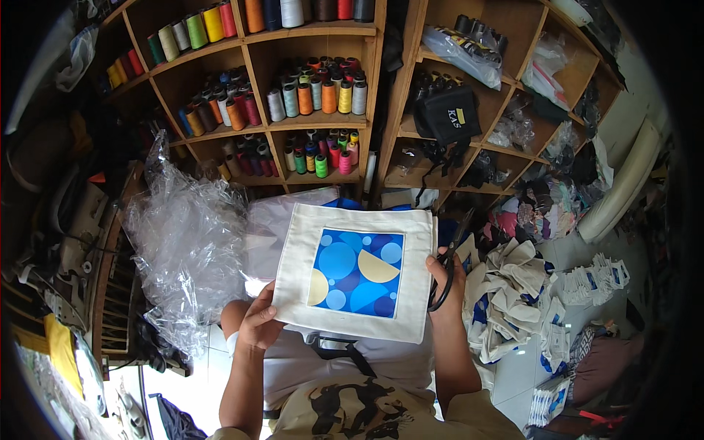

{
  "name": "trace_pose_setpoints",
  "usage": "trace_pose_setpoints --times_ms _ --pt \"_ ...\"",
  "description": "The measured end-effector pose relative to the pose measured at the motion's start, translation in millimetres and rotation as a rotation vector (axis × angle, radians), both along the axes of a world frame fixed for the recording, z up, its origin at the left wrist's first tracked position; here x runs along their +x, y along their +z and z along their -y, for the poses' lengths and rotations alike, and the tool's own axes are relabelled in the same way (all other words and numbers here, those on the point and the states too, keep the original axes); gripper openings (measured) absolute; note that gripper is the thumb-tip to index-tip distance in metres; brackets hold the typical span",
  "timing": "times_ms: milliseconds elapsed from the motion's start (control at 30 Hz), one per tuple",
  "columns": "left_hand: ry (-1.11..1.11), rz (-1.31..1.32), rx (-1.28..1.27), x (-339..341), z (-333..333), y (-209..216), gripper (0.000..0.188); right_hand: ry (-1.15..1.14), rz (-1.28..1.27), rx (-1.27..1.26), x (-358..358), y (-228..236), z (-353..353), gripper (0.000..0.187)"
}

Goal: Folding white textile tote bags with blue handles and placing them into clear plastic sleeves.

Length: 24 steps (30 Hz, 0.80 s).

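The left hand (260, 319) gripped a cream canvas panel (293, 271) by its lower left edge, thumb flat on the front and fingers mostly hidden behind. The right hand (446, 282) was closed on black scissors (444, 293), its thumb resting on the right edge of the same canvas; the scissor blades pointed toward the top of the frame, alongside the cloth. The canvas panel was held face up at the centre of the frame, slightly tilted, and bore a printed patch (358, 273) of blue, violet and beige circles and half-circles.

Below it, at the lower centre, were the person's pale-clad lap and printed shirt (359, 411). Crumpled clear plastic sheeting (191, 249) filled the area left of the canvas. To the right, a heap of cream and blue cloth pieces (506, 301) lay on the tiled floor (517, 374), with bundled stacks of similar pieces (595, 280) farther right. Higher up there sat a bulging mass of multicoloured fabric scraps (539, 209).

Across the upper left and centre, a wooden shelf (315, 126) held thread cones (316, 95) in many colours. At the upper right, wooden cubbyholes (506, 139) contained plastic-wrapped goods and a black bag (447, 117).
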State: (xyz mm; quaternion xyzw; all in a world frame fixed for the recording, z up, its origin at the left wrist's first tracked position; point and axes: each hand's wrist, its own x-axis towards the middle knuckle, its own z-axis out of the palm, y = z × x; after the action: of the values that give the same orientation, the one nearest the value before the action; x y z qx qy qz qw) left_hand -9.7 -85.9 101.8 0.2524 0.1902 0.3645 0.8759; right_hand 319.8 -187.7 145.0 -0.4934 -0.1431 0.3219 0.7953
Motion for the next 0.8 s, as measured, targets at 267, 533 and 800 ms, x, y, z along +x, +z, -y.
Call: trace_pose_setpoints --times_ms 267,533,800 --pt "0.391 0.123 -0.316 50.3 18.6 -3.2 0.069 -0.028 0.086 -0.083 3.1 -16.9 0.9 0.029" --pt "0.293 0.226 -0.475 82.5 23.7 18.5 0.038 -0.112 0.306 -0.057 -2.1 -42.4 17.9 0.024" --pt "0.018 0.273 -0.356 90.7 41.5 -3.5 0.061 -0.100 0.456 -0.116 -12.3 -44.6 11.8 0.025"
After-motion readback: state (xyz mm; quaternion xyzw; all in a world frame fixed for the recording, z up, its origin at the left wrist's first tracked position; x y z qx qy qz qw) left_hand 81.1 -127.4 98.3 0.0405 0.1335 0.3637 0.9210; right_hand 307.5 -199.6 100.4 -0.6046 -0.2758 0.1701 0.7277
